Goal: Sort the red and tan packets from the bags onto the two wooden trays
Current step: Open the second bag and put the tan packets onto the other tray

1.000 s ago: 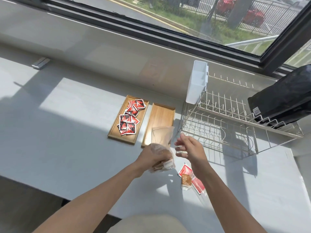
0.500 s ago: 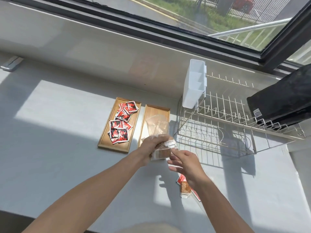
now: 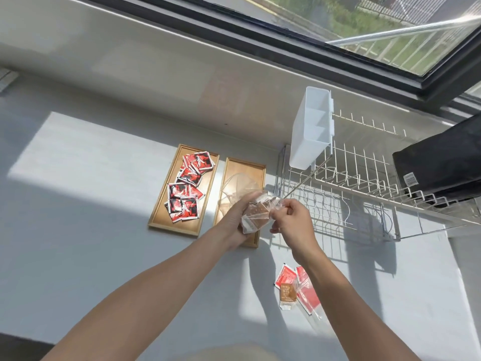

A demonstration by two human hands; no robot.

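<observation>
Clearly the clear plastic bag (image 3: 256,213) is a light, limp thing: thin film that crumples and slides on itself, so it is best held as it is now, bunched in one hand at the body while the other works the mouth. The left hand (image 3: 238,217) grips the bag from the side, fingers curled round it; the right hand (image 3: 289,217) pinches the film at the bag's upper right edge. Both hover over the near end of the right wooden tray (image 3: 256,171), which appears to hold no packets yet. Through the film show tan packets (image 3: 257,211), small, flat and squarish, probably slick and easy to spill if the bag tips. They should slide out or be picked by an edge.

The left wooden tray (image 3: 179,155) carries a loose heap of red packets (image 3: 186,190) printed in black and white. Nearer the person, on the white worktop (image 3: 104,243), a second bag (image 3: 302,290) lies flat with red packets and one tan packet in or on it; which, I cannot tell.
</observation>
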